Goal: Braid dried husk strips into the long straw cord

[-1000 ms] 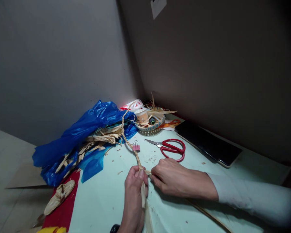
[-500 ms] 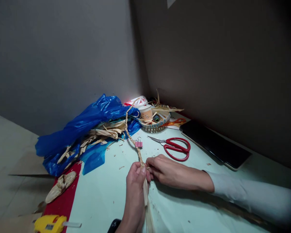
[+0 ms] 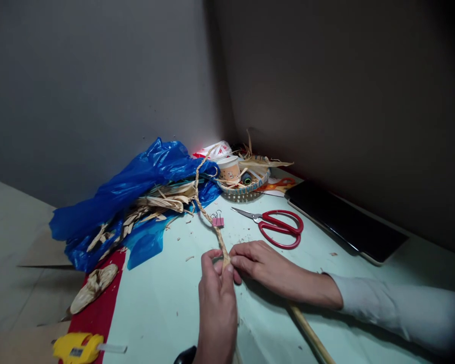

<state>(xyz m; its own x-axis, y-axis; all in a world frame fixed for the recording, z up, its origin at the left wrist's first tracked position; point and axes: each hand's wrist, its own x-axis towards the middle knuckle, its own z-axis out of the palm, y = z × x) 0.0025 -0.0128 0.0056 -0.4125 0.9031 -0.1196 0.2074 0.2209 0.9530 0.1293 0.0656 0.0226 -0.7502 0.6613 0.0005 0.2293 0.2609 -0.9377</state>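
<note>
A thin braid of dry straw-coloured husk (image 3: 221,240) runs from the blue bag down to my fingers, with a pink binder clip (image 3: 218,221) on it. My left hand (image 3: 217,288) pinches the braid's near end between thumb and fingers. Beside it my right hand (image 3: 260,265) is closed at the same spot, its fingertips on the strands. A long pale strip (image 3: 309,331) comes out from under the right hand towards the near edge. Red-handled scissors (image 3: 280,227) lie just beyond the right hand.
At the back left, a blue plastic bag (image 3: 121,187) holds dry husks (image 3: 167,197). A basket (image 3: 242,194) carries a paper cup (image 3: 228,169) and thread spool (image 3: 246,178). A black tablet-like device (image 3: 341,217) lies right; a husk sole (image 3: 94,288) and yellow glue gun (image 3: 78,348) lie left.
A strand has swung from in front of my left hand to the right, under my right forearm. Both hands stay at the braid's end; my left hand has turned slightly. The view shifted a little.
</note>
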